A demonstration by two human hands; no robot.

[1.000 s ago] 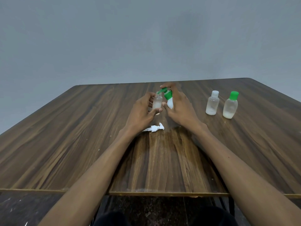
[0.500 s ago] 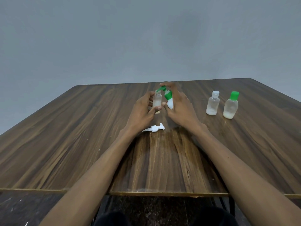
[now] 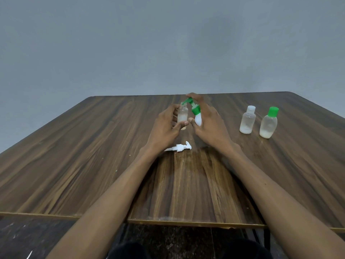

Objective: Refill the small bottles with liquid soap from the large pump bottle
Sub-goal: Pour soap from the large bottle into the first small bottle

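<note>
My left hand (image 3: 166, 128) holds a small clear open bottle (image 3: 182, 115) upright at the table's middle; it is partly filled with whitish liquid. My right hand (image 3: 209, 122) is wrapped around the white pump bottle (image 3: 198, 120) with a green collar, and its fingers rest on the green pump head (image 3: 189, 101). The green spout reaches over the small bottle's mouth. The pump bottle's lower body is hidden behind my right hand.
A loose white pump top (image 3: 180, 147) lies on the wooden table (image 3: 93, 146) just in front of my hands. To the right stand a clear bottle with a white cap (image 3: 247, 120) and one with a green cap (image 3: 268, 122). The table's front edge is near me.
Both hands and the two bottles have shifted very slightly upward and away. The spout stays over the small bottle's mouth.
</note>
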